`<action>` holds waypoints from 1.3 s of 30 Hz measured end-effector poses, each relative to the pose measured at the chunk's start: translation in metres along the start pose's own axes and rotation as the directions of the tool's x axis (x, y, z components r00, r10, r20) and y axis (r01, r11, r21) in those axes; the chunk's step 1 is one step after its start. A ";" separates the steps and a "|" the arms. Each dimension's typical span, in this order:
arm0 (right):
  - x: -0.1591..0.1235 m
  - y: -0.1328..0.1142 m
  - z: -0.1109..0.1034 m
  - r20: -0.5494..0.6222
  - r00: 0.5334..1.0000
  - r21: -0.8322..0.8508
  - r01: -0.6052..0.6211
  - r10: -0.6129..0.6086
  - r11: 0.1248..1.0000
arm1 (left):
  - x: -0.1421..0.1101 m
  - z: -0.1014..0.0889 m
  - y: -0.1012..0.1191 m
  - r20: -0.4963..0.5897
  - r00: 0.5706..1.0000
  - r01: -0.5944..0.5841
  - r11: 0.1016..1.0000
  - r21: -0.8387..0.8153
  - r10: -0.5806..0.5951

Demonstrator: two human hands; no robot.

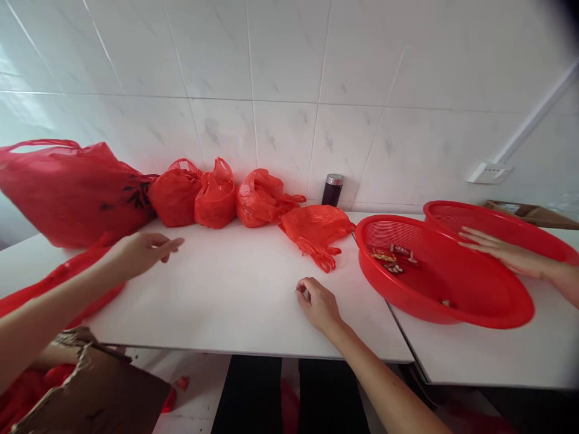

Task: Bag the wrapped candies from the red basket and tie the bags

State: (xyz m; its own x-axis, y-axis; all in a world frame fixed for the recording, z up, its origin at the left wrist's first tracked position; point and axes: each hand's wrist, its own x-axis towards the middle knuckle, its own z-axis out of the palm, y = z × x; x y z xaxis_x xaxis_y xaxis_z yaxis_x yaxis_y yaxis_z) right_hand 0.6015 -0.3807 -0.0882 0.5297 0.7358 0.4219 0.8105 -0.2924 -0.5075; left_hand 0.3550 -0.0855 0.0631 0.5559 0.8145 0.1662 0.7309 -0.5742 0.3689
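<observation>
Above white table, right hand loosely curled, left hand likewise with thumb out, both seemingly holding nothing. Just beyond right hand, slack red bag. Seems pause between handlings; picking bag up would call for wider fingers. Rightward, co-worker's hand at red basin, wrapped sweets inside, print too small. Far left, big bag: black character, creased, unreadable.
</observation>
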 end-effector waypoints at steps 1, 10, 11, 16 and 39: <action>0.006 0.003 -0.002 -0.022 1.000 -0.025 -0.001 0.001 1.000 | -0.007 0.006 0.022 0.006 0.996 -0.093 0.995 0.033 0.093; 0.073 0.050 -0.032 -0.221 0.969 -0.193 -0.152 0.108 0.969 | -0.057 0.063 0.140 0.108 0.730 -0.667 0.738 -0.104 0.675; 0.080 0.051 -0.035 -0.243 0.964 -0.185 -0.152 0.104 0.971 | -0.058 0.069 0.144 0.147 0.746 -0.633 0.760 -0.146 0.650; 0.113 0.036 -0.059 -0.403 0.912 -0.117 -0.137 0.080 0.984 | -0.051 0.092 0.146 0.199 0.823 -0.474 0.837 -0.272 0.531; 0.012 0.002 -0.052 -0.053 0.994 0.063 0.098 -0.095 0.993 | -0.153 0.162 0.129 -0.291 0.887 -0.446 0.832 -0.329 0.360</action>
State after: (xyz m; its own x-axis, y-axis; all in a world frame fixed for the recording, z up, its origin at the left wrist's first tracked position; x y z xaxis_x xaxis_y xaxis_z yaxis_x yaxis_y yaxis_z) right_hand 0.6225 -0.4046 -0.0457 0.4629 0.7269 0.5073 0.8413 -0.1799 -0.5098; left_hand 0.4283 -0.2975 -0.0633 0.6408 0.5398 0.5458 0.2302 -0.8134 0.5342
